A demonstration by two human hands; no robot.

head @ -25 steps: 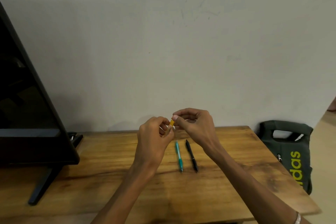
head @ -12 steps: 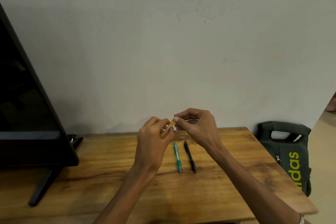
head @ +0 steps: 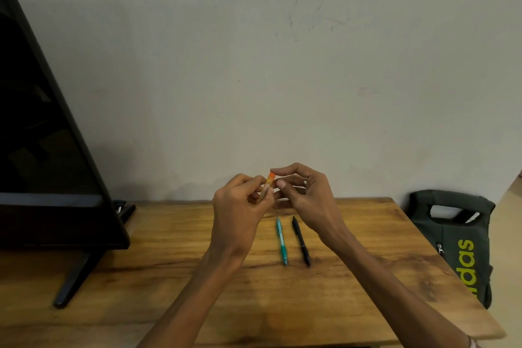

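Note:
My left hand (head: pixel 240 206) grips a small orange pen (head: pixel 267 187), held upright above the wooden table (head: pixel 353 291); only its upper part shows past my fingers. My right hand (head: pixel 305 198) is level with the pen's top, thumb and index finger curled close to the orange tip; whether they touch it is unclear. A ring sits on one right finger. A teal pen (head: pixel 282 241) and a black pen (head: pixel 301 241) lie side by side on the table below my hands.
A large black screen (head: pixel 42 150) on a stand (head: pixel 73 280) fills the left side. A dark green bag (head: pixel 454 237) with yellow lettering stands off the table's right edge. A plain wall rises right behind the table.
The right thumb and finger have eased off the pen's top, so more of the orange tip shows. The left hand keeps holding the pen in about the same spot.

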